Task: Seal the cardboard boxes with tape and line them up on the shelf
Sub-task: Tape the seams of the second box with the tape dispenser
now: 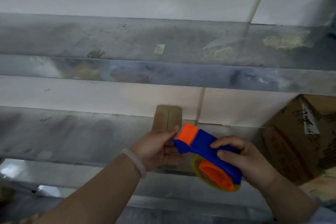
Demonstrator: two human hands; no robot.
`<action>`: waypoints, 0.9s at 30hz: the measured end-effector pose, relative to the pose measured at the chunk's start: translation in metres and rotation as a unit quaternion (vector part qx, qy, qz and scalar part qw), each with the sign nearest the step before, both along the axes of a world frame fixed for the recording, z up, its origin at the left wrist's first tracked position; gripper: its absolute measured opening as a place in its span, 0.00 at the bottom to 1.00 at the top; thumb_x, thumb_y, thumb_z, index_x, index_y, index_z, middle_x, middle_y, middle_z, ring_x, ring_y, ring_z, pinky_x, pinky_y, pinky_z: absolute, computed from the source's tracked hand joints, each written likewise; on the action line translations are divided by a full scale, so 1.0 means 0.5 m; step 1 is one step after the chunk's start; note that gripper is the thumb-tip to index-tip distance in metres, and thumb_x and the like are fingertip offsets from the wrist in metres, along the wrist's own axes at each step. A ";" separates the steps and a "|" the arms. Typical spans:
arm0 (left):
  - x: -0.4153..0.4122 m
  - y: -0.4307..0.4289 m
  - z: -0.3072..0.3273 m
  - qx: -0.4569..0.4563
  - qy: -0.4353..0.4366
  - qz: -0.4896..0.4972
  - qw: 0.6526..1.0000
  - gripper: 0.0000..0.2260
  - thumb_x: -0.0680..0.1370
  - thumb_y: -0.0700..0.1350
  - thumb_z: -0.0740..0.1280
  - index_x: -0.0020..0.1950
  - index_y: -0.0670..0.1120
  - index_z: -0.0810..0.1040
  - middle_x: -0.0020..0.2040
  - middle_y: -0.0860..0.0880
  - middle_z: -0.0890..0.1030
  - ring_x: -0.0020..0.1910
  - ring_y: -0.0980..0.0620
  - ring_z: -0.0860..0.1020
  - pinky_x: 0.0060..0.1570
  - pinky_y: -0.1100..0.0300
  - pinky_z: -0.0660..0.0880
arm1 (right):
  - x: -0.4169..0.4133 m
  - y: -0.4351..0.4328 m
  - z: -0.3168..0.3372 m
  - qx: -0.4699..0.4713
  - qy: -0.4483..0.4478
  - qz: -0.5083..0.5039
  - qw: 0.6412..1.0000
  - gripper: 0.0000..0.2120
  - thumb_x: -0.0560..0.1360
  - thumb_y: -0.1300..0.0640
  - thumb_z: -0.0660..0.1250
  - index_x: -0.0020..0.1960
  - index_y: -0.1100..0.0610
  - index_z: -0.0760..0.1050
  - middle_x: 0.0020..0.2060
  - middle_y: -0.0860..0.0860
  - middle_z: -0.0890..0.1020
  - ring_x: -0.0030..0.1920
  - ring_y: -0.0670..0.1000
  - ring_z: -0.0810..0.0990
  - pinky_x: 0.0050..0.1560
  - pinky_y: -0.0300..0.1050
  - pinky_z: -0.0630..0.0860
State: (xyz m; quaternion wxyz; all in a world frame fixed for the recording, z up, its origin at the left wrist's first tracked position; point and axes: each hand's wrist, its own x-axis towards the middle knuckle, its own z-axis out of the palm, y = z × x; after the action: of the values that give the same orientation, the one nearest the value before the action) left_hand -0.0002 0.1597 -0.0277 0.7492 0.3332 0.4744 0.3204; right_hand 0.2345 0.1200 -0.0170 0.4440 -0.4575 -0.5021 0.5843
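A small flat cardboard box (168, 117) lies on the grey metal shelf (72, 132), its centre seam facing up. My left hand (158, 148) grips its near end, with the thumb by the dispenser's front. My right hand (245, 160) holds a blue and orange tape dispenser (205, 143) by its handle. The dispenser's orange front end sits over the near right part of the box. A roll of yellowish clear tape (216, 176) sits in the dispenser. The box's near half is hidden behind my left hand.
A large brown cardboard box (298, 140) with a white label and red print stands at the right on the shelf. An upper shelf level (145, 42) carries bits of old tape. A white wall lies behind.
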 end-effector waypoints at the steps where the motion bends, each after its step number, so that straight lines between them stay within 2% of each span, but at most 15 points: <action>1: -0.003 -0.002 -0.003 -0.008 -0.002 -0.001 1.000 0.15 0.69 0.55 0.70 0.43 0.45 0.86 0.46 0.40 0.85 0.42 0.46 0.84 0.39 0.52 0.82 | 0.000 0.002 0.004 0.000 -0.008 0.009 1.000 0.08 0.61 0.62 0.72 0.37 0.52 0.85 0.42 0.56 0.86 0.41 0.55 0.84 0.40 0.46 0.82; 3: -0.009 -0.006 -0.008 -0.031 -0.010 0.006 0.999 0.13 0.71 0.54 0.70 0.42 0.44 0.86 0.44 0.40 0.85 0.43 0.46 0.84 0.38 0.52 0.81 | 0.001 0.005 0.012 0.000 -0.024 0.034 0.999 0.08 0.61 0.62 0.72 0.37 0.52 0.85 0.42 0.56 0.86 0.41 0.56 0.85 0.39 0.45 0.82; 6: -0.016 -0.012 -0.021 -0.041 -0.003 0.007 0.999 0.10 0.78 0.46 0.67 0.49 0.40 0.82 0.43 0.40 0.84 0.42 0.45 0.84 0.36 0.53 0.80 | 0.001 0.008 0.017 0.009 -0.050 0.066 0.997 0.08 0.61 0.60 0.73 0.38 0.51 0.85 0.44 0.55 0.86 0.42 0.55 0.85 0.38 0.43 0.81; 9: -0.020 -0.013 -0.024 -0.023 0.038 0.003 0.999 0.14 0.79 0.41 0.62 0.37 0.44 0.84 0.40 0.40 0.84 0.40 0.45 0.84 0.36 0.53 0.80 | 0.003 0.012 0.016 0.016 -0.066 0.077 0.995 0.09 0.60 0.59 0.74 0.39 0.49 0.85 0.45 0.54 0.86 0.44 0.54 0.85 0.39 0.43 0.81; 10: -0.022 -0.013 -0.022 -0.008 0.058 0.000 0.998 0.14 0.78 0.41 0.63 0.36 0.45 0.84 0.40 0.40 0.84 0.40 0.45 0.84 0.37 0.53 0.80 | 0.003 0.013 0.014 0.016 -0.070 0.084 0.994 0.09 0.60 0.59 0.75 0.39 0.49 0.85 0.45 0.54 0.86 0.44 0.54 0.85 0.40 0.43 0.81; 14: -0.022 -0.016 -0.019 0.057 0.123 0.013 0.991 0.07 0.79 0.43 0.66 0.47 0.42 0.83 0.44 0.40 0.85 0.44 0.44 0.84 0.40 0.51 0.81 | 0.005 0.023 0.015 0.017 -0.096 0.114 0.989 0.10 0.61 0.58 0.76 0.41 0.48 0.85 0.46 0.52 0.86 0.45 0.53 0.85 0.40 0.43 0.81; 18: -0.027 -0.023 -0.030 0.098 0.154 0.060 0.981 0.08 0.79 0.41 0.66 0.44 0.43 0.84 0.41 0.42 0.85 0.41 0.45 0.84 0.37 0.54 0.81 | 0.013 0.032 0.026 0.024 -0.136 0.156 0.978 0.13 0.59 0.48 0.79 0.43 0.48 0.85 0.47 0.50 0.85 0.46 0.51 0.85 0.42 0.41 0.80; 20: -0.049 -0.020 -0.031 0.103 0.159 0.101 0.977 0.08 0.79 0.40 0.66 0.43 0.43 0.83 0.38 0.43 0.85 0.38 0.47 0.84 0.35 0.56 0.80 | 0.026 0.039 0.030 0.024 -0.155 0.158 0.975 0.12 0.60 0.50 0.78 0.43 0.47 0.85 0.47 0.49 0.85 0.45 0.51 0.85 0.41 0.40 0.80; 24: -0.126 -0.010 -0.041 0.092 0.159 0.161 0.970 0.07 0.78 0.40 0.67 0.42 0.43 0.83 0.38 0.43 0.84 0.40 0.45 0.84 0.36 0.55 0.80 | 0.066 0.050 0.031 0.023 -0.180 0.154 0.971 0.11 0.59 0.53 0.77 0.42 0.48 0.85 0.47 0.48 0.85 0.44 0.49 0.85 0.39 0.38 0.79; 27: -0.153 -0.007 -0.067 0.074 0.158 0.194 0.965 0.07 0.78 0.40 0.67 0.41 0.42 0.82 0.36 0.43 0.83 0.36 0.47 0.84 0.34 0.54 0.79 | 0.077 0.061 0.026 0.017 -0.202 0.160 0.966 0.11 0.59 0.52 0.77 0.42 0.47 0.85 0.46 0.46 0.85 0.44 0.47 0.84 0.39 0.36 0.79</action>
State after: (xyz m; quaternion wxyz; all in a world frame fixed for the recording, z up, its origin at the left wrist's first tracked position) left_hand -0.0767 0.1562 -0.0612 0.5613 0.3353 0.6175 0.4373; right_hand 0.2731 0.1506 -0.0041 0.2413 -0.4722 -0.6581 0.5346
